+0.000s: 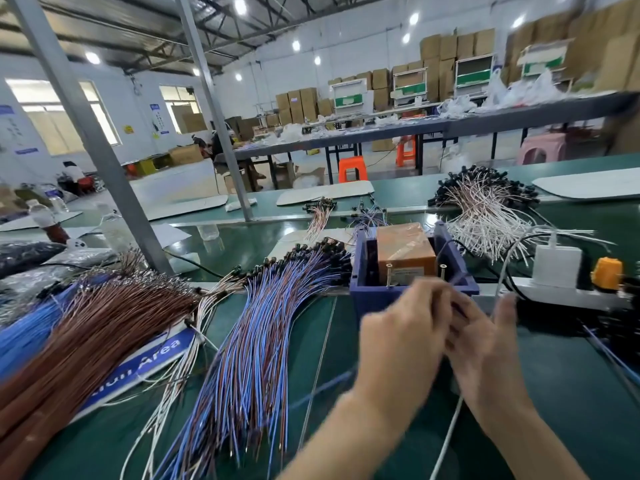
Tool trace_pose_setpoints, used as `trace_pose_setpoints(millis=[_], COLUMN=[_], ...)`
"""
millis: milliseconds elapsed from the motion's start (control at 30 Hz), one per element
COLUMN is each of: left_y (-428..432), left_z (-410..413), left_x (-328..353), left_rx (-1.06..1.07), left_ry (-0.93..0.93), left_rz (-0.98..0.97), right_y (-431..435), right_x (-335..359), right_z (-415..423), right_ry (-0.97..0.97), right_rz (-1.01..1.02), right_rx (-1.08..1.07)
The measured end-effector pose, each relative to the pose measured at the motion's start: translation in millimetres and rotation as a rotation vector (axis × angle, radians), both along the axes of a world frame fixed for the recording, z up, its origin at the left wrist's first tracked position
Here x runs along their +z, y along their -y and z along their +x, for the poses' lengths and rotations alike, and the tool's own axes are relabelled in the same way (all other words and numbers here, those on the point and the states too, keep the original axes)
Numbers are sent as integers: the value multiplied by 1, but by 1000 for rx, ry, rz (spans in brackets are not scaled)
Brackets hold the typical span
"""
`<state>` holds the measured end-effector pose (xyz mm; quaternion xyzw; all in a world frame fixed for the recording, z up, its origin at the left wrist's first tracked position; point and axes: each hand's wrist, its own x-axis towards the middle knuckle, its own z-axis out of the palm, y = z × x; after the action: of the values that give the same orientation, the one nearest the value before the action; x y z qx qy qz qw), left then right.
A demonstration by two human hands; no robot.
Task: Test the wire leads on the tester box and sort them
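The tester box (363,292) is a blue open box holding an orange block (405,251), with two brass posts (389,274) standing at its front. My left hand (401,337) and my right hand (485,344) meet just in front of the box, both blurred. Their fingertips curl together and pinch a thin wire lead (325,384), which trails as a blue streak down to the left. My right thumb sticks up. A large fan of blue and brown leads (256,334) with black ends lies left of the box.
Brown leads (86,337) and blue leads (24,334) are heaped at far left over a blue sign. A white-wire pile (485,213) lies behind the box. A power strip (568,296) with a white adapter and orange plug sits right. A metal post (104,157) rises at left.
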<state>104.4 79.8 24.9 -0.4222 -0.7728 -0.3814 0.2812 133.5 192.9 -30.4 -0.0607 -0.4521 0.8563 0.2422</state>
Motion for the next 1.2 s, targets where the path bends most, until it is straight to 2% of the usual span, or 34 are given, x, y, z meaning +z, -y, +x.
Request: trace_pose_setpoints(millis=[100, 167, 300, 367, 467, 567, 700, 767, 867, 933, 1000, 1100, 1200], left_y=[-9, -11, -9, -6, -1, 2, 18, 28, 39, 42, 42, 45, 51], left_z=[0, 0, 6, 5, 2, -6, -25, -34, -44, -48, -49, -50, -50], left_x=[-49, -67, -79, -78, -78, -69, -57, -56, -55, -53, -53, -51, -47], left_rx=[-6, -18, -191, -236, -204, -106, 148, 277, 427, 509, 570, 616, 598], left_ry=[17, -41, -99, -75, -175, -213, -344, -348, -295, -247, -207, -112, 13], left_rz=[-177, -270, -314, -328, -408, -271, -80, -18, 51, 81, 123, 255, 391], right_y=[-11, -17, -21, -24, -30, -42, -55, -59, -61, -55, -47, -39, -13], right_x=[2, 3, 4, 3, 4, 2, 2, 3, -3, -6, 2, -7, -9], right_z=[15, 20, 23, 25, 27, 34, 42, 47, 43, 39, 47, 39, 32], right_ry=[-25, 6, 74, 79, 26, -38, -54, -57, -78, -175, -189, -30, 107], right_rz=[-173, -169, -86, -108, -185, -215, -248, -258, -263, -303, -231, -135, 88], right_rx=[21, -24, -92, -98, -114, -112, -125, -98, 31, 268, 368, 344, 267])
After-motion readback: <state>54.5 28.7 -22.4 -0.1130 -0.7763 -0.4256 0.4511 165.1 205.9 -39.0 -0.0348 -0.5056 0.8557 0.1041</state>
